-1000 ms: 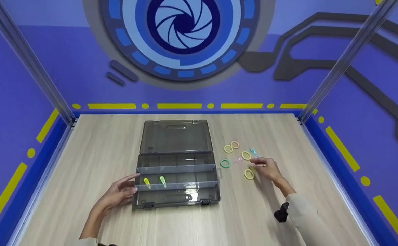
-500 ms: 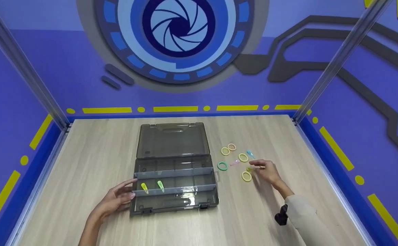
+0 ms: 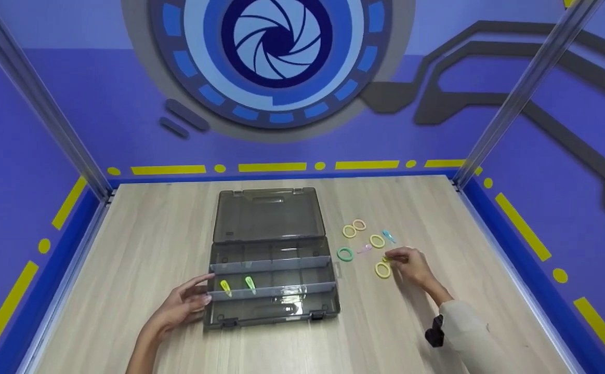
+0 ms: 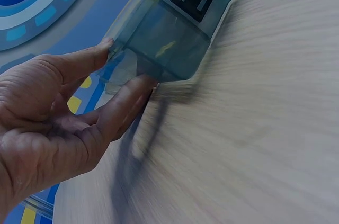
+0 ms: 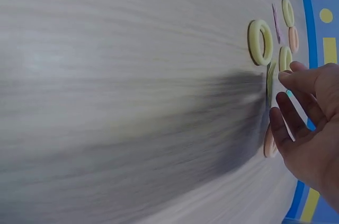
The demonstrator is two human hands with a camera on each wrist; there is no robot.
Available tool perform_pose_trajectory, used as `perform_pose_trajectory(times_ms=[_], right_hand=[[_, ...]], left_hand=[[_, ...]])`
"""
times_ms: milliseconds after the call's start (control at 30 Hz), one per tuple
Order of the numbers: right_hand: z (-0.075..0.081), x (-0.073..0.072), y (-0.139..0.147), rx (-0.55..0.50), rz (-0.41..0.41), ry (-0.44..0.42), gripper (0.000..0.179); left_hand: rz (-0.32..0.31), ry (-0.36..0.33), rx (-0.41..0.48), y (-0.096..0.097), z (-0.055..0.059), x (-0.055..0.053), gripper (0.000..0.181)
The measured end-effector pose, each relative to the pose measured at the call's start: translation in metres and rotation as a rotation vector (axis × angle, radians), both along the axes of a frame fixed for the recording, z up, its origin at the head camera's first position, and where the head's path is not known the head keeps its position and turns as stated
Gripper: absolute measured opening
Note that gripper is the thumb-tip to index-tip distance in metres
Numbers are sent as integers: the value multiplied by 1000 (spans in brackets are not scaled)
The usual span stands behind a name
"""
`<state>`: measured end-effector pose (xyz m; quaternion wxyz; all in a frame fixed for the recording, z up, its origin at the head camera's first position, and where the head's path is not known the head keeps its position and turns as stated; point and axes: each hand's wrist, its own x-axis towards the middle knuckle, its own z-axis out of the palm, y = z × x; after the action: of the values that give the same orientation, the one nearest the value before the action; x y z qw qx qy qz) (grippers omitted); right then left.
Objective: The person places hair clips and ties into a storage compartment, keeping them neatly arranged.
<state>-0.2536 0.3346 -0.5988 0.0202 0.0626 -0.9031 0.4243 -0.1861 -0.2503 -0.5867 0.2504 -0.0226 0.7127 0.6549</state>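
Observation:
An open storage box [image 3: 253,310] of smoky clear plastic lies on the table, divided into compartments. Its middle row holds a yellow hair clip [image 3: 225,288] and a green hair clip [image 3: 250,285]. My left hand [image 3: 176,310] touches the box's left side, thumb and index finger spread apart along it, as the left wrist view also shows. To the right, my right hand [image 3: 412,267] reaches down at a yellow-green hair clip [image 5: 270,78] lying on the table. Its fingertips are at the clip, which is partly hidden; no grip on it is visible.
Around the right hand lie yellow hair ties [image 3: 382,270], a green hair tie [image 3: 344,254], a peach hair tie [image 3: 359,225], a pink hair clip [image 3: 365,249] and a blue hair clip [image 3: 389,236]. Purple walls enclose the table.
The right hand has lowered slightly and its fingertips have come nearer the yellow-green hair clip. The left hand stays at the box's side. The head view has shifted a little.

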Motion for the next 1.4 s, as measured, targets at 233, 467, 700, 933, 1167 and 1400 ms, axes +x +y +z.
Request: perform_pose_trajectory(times_ms=[233,467,700,933,1167,1400], right_hand=[[-3,2,0,129,4,40,17],[-1,3,-1,186,-26,27,15],[2,3,-1,291,11,1,14],[4,-1,-3,338,54,34,16],[4,2,-4,375,23,51,17],[8,6,-1,264,3,-10,18]], left_hand=[[0,3,-3,1,-2,2,65],[-8,38,-19,2,-2,-1,64],[-17,43,-13,2,-3,-1,63],[-17,51,5,-1,-2,-1,65],[-36,64,3,-1,0,-1,66],[-46,78,6,-2,0,1,66]])
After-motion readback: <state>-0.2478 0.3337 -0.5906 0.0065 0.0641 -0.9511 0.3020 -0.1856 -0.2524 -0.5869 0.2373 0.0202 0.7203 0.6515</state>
